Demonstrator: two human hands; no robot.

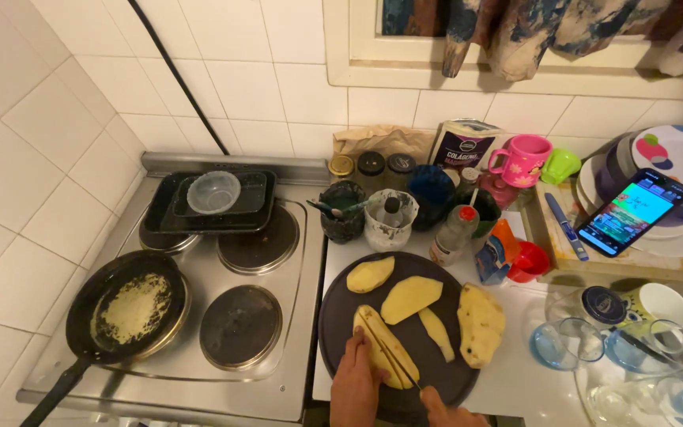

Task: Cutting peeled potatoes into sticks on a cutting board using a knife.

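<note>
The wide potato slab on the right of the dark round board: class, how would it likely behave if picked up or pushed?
The potato slab looks thick and flat, so probably stiff and unlikely to roll. Its cut face may be moist, perhaps slippery on the round board. It overhangs the board's edge, so a push could slide it off.

You have a white counter before you, and on it lies a round dark board, your landmark. Just left of the board stands the steel stove; behind the board are a dark jar, a white tub and a red-capped bottle. To the board's right sit clear glasses, and behind those a wooden tray.
</note>
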